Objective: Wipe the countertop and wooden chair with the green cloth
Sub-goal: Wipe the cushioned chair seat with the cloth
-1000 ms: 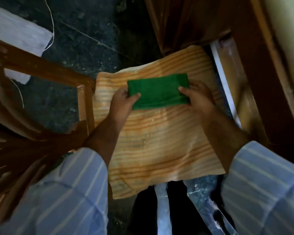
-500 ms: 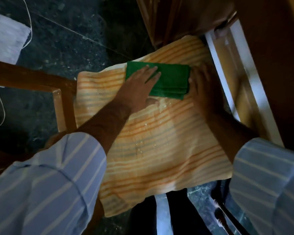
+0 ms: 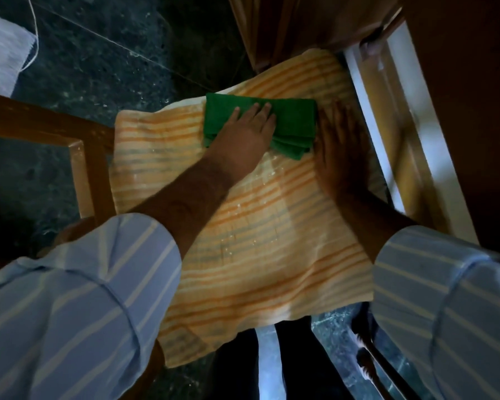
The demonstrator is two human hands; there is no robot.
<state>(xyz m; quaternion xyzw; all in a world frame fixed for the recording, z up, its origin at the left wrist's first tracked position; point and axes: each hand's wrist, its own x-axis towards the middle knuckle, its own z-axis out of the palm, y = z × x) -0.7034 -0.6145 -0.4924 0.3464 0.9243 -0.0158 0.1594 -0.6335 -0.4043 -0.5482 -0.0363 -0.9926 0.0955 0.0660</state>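
Note:
A folded green cloth point(image 3: 296, 122) lies at the far end of an orange-striped towel point(image 3: 260, 235) that covers the seat of a wooden chair point(image 3: 81, 168). My left hand point(image 3: 243, 137) lies flat on the cloth's left half, fingers spread, palm pressing down. Just right of the cloth, my right hand point(image 3: 339, 145) rests flat on the towel, fingers apart, holding nothing. Small wet or white specks dot the towel near the cloth.
A dark speckled stone floor point(image 3: 98, 67) lies left and beyond. The chair's wooden frame runs along the left; a wooden door or cabinet frame point(image 3: 445, 111) stands at the right. A white cloth with a cord point(image 3: 3, 53) lies on the floor at top left.
My left hand went from gripping the cloth's left edge to lying flat on top of it. My right hand let go of the right edge and rests on the towel.

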